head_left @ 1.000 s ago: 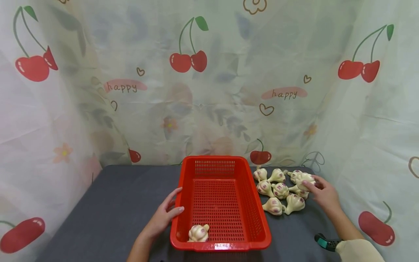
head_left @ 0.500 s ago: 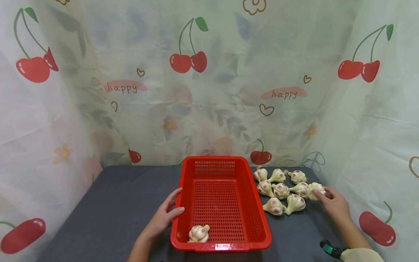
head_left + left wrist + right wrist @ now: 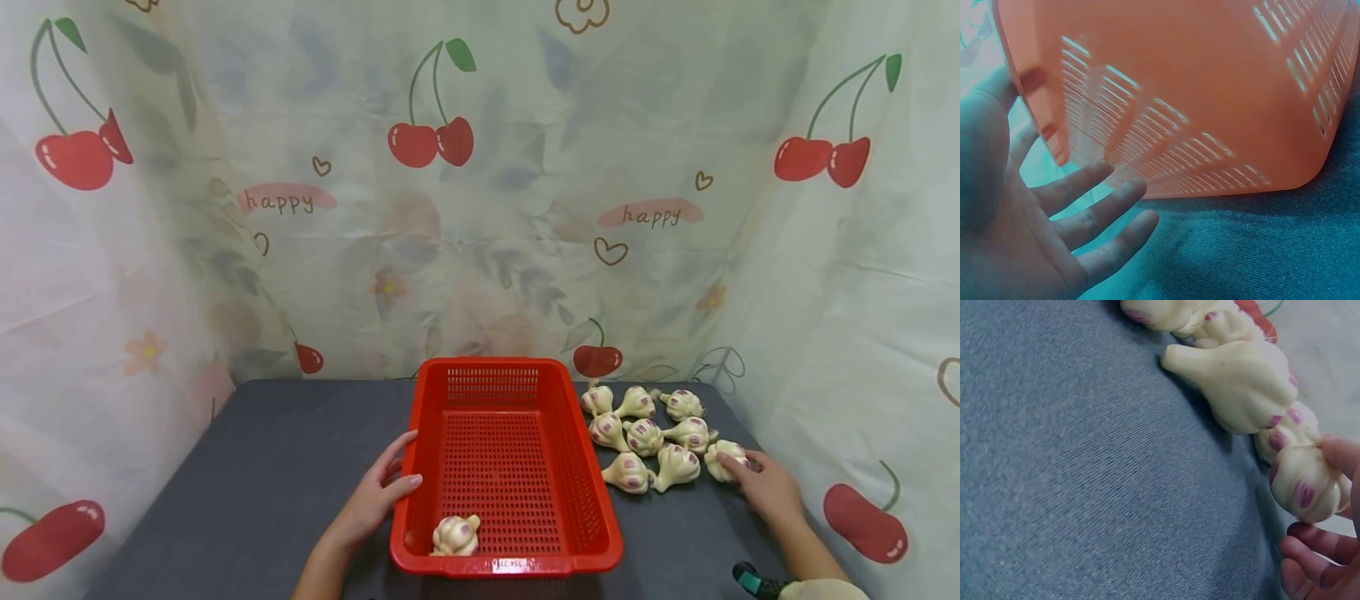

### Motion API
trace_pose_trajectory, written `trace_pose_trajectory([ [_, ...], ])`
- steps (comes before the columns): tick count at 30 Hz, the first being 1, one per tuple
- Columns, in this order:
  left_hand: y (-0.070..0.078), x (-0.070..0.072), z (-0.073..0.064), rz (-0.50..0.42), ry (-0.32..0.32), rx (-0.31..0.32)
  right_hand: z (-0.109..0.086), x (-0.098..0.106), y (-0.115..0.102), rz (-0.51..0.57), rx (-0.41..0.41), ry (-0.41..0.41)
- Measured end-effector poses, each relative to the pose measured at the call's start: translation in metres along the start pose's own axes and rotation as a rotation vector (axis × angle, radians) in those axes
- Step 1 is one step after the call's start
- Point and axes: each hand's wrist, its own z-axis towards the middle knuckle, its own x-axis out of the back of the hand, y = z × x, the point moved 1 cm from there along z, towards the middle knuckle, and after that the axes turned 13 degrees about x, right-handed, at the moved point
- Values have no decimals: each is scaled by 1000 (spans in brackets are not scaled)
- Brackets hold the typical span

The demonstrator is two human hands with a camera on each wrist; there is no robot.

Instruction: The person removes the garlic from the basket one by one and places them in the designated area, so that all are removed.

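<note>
My right hand (image 3: 772,483) pinches a garlic bulb (image 3: 726,461) at the right end of the garlic group. In the right wrist view the thumb is on top of this bulb (image 3: 1307,484) and the fingers curl below it. With thumb and index finger over the rim, my left hand (image 3: 375,492) holds the left side of a red plastic basket (image 3: 506,567). Seen from the left wrist, its other fingers (image 3: 1104,219) spread outside the slotted wall. One garlic bulb (image 3: 455,535) lies in the basket's near left corner.
Several more garlic bulbs (image 3: 643,437) lie in loose rows on the dark table (image 3: 300,467), just right of the basket. A patterned curtain (image 3: 510,208) hangs behind the table and along both sides.
My right hand has brought its garlic bulb from above the far right bulbs, rightward and then toward me, down beside the group. The left hand and basket stay put.
</note>
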Motion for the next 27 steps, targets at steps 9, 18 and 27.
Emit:
trace_pose_trajectory([
  [9, 1, 0, -1, -9, 0, -2, -1, -1, 0, -78, 21, -52],
  [18, 0, 0, 0, -8, 8, -4, -1, 0, 1, -113, 13, -96],
  [27, -1, 1, 1, -3, 3, -2, -5, 2, -1, -76, -66, 77],
])
